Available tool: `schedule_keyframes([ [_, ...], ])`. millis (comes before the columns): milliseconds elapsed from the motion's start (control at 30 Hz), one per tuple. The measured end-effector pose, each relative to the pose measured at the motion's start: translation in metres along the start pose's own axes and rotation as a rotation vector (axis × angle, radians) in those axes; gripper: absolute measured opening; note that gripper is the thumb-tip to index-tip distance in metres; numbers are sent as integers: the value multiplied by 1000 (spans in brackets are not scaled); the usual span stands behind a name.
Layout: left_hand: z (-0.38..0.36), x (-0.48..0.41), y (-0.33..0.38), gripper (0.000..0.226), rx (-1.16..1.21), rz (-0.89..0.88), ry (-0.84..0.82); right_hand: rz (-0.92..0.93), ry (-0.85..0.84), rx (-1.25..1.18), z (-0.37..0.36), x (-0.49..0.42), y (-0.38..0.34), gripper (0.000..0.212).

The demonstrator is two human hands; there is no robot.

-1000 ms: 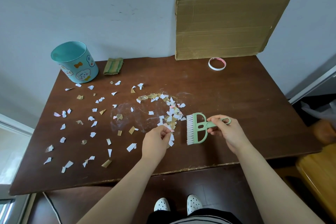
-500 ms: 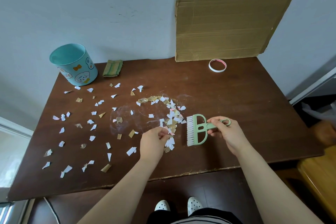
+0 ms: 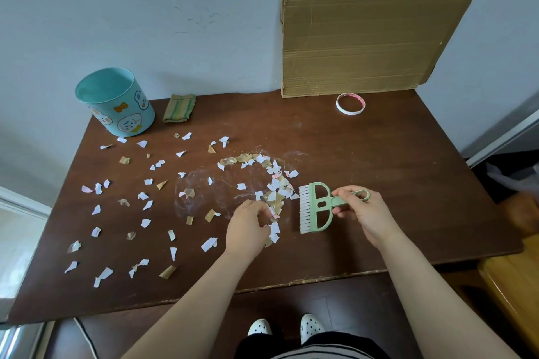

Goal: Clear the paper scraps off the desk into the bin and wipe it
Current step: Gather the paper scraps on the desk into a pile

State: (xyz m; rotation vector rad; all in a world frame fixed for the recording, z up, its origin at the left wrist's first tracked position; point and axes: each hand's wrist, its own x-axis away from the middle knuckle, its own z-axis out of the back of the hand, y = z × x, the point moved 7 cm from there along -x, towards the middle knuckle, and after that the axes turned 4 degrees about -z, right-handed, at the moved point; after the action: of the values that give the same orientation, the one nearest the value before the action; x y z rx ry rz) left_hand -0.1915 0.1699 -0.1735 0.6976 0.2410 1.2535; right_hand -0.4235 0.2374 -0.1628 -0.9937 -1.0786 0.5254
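Note:
Torn white and tan paper scraps (image 3: pixel 277 183) lie in a curved pile mid-desk, and several more scraps (image 3: pixel 143 195) are scattered across the left half of the brown desk (image 3: pixel 379 169). My left hand (image 3: pixel 248 227) is curled at the pile's near end and pinches a few scraps. My right hand (image 3: pixel 361 210) grips the handle of a green hand brush (image 3: pixel 316 207). The brush's white bristles face the pile from the right. A teal bin (image 3: pixel 116 105) with cartoon prints stands upright at the back left. A folded green striped cloth (image 3: pixel 178 108) lies beside it.
A flattened cardboard sheet (image 3: pixel 373 35) leans on the wall at the back right, with a tape ring (image 3: pixel 350 103) in front of it. White smears mark the desk near the pile. A wooden seat (image 3: pixel 513 280) stands to the right of the desk.
My left hand's fingers have curled closer over the scraps at the pile's near end. The brush and my right hand have barely moved.

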Motion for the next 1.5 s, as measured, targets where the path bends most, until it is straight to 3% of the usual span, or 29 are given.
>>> schedule_keyframes([
  [100, -3, -1, 2, 16, 5, -65, 0, -4, 2, 4, 0, 0, 1, 12],
  [233, 0, 0, 0, 7, 100, 4, 65, 28, 12, 93, 5, 3, -5, 16],
  [500, -7, 10, -8, 19, 117, 61, 62, 270, 168, 1158, -31, 26, -41, 16],
  [600, -5, 19, -19, 26, 184, 90, 70, 289, 48, 1335, -77, 39, -26, 23],
  [900, 21, 47, -67, 39, 242, 188, 153, 562, -215, 1188, -191, 75, -17, 21],
  [1033, 27, 52, -81, 32, 294, 212, 139, 492, -206, 1020, -183, 70, -35, 21],
  [1200, 31, 55, -94, 29, 369, 224, 135, 287, -29, 922, -122, 52, -37, 28],
  [1333, 29, 58, -96, 30, 405, 230, 121, 284, -57, 983, -138, 53, -26, 34],
  [1500, 38, 62, -103, 34, 382, 222, 150, 510, -242, 1120, -224, 73, -20, 31],
])
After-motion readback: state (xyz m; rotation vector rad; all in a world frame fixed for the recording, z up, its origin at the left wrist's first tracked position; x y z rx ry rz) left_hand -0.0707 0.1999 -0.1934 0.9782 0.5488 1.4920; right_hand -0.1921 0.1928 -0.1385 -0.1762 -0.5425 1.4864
